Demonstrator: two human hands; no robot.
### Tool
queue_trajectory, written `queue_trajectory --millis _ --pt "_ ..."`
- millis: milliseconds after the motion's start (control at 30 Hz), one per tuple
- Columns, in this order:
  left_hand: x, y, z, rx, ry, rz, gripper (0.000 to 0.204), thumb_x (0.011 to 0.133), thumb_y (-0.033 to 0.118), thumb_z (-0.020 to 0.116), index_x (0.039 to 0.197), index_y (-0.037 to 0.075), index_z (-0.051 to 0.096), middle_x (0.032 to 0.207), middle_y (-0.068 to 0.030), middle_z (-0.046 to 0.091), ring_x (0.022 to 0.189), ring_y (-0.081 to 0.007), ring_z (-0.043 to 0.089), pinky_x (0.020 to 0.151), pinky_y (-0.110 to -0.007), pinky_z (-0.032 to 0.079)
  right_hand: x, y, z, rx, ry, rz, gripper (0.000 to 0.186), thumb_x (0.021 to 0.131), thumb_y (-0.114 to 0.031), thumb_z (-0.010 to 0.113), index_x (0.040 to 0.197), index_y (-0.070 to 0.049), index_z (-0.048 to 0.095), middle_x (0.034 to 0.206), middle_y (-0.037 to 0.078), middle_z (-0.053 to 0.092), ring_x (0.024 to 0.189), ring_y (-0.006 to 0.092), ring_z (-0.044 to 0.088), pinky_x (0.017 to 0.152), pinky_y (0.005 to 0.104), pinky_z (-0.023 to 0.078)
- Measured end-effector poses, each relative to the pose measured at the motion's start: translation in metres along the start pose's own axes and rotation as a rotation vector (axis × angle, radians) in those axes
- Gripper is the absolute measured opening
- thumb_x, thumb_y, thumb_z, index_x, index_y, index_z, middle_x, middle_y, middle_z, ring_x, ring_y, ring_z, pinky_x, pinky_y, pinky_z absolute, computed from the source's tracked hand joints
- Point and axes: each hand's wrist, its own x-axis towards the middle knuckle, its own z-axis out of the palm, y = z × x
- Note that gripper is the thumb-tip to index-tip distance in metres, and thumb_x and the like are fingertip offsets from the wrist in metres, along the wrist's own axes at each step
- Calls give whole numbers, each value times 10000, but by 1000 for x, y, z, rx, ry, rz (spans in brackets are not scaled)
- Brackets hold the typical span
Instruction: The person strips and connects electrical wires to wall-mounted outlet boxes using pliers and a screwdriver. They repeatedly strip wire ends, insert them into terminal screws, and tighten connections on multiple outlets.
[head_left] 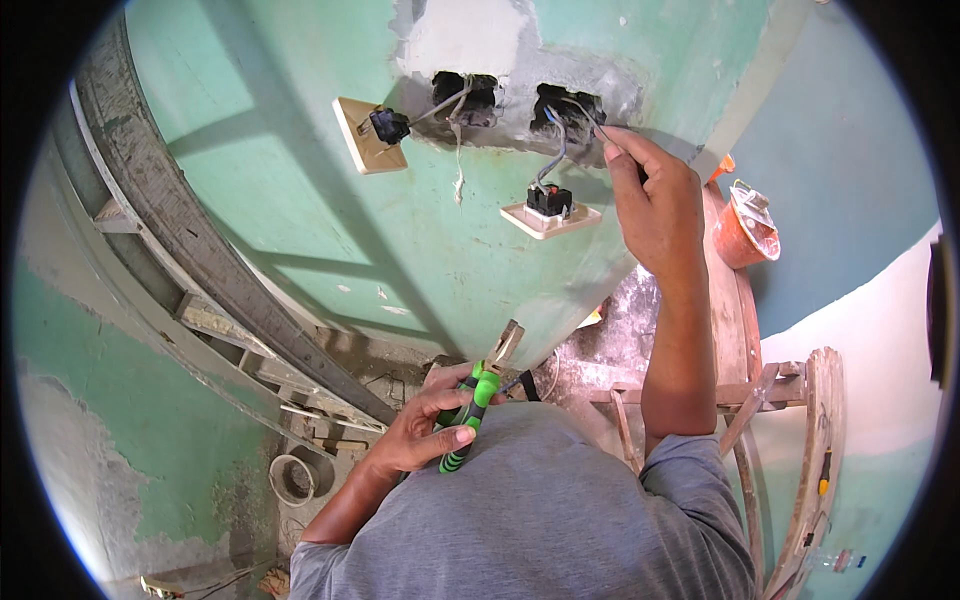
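Observation:
My left hand [412,438] is closed around green-handled pliers [486,385], held in front of my shirt with the metal jaws pointing up. At the wall, my right hand [662,205] pinches a thin grey cable [597,126] between thumb and fingertips. That cable comes out of the right wall opening [570,112]. Below it, a cream faceplate with a black back [550,212] hangs on a grey cable. Another cream faceplate [362,135] hangs by a cable from the left wall opening [480,98]. A whitish strand [458,165] dangles beneath that opening.
A long ladder [180,220] slants along the left side. To the right are an orange bucket [745,228] and a wooden frame [815,460] with a yellow-handled screwdriver [825,472] on it. Another bucket [293,480] sits low on the left.

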Motion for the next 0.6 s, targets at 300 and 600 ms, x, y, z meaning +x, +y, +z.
queue_trajectory --millis 300,600 --pt "-8 7 -4 206 77 -11 614 798 362 849 1333 79 745 1555 -149 517 1467 -307 413 1235 -495 272 1 -3 -2 -4 -25 55 283 1023 -206 635 1220 -48 763 854 200 737 695 270 692 716 369 534" --pt "-18 24 -6 222 79 -43 478 786 209 847 1248 95 804 1262 -111 754 1094 -224 641 1049 -395 443 1 -5 -1 10 6 24 287 1031 -201 634 1211 -13 755 876 197 747 737 275 695 756 359 539"
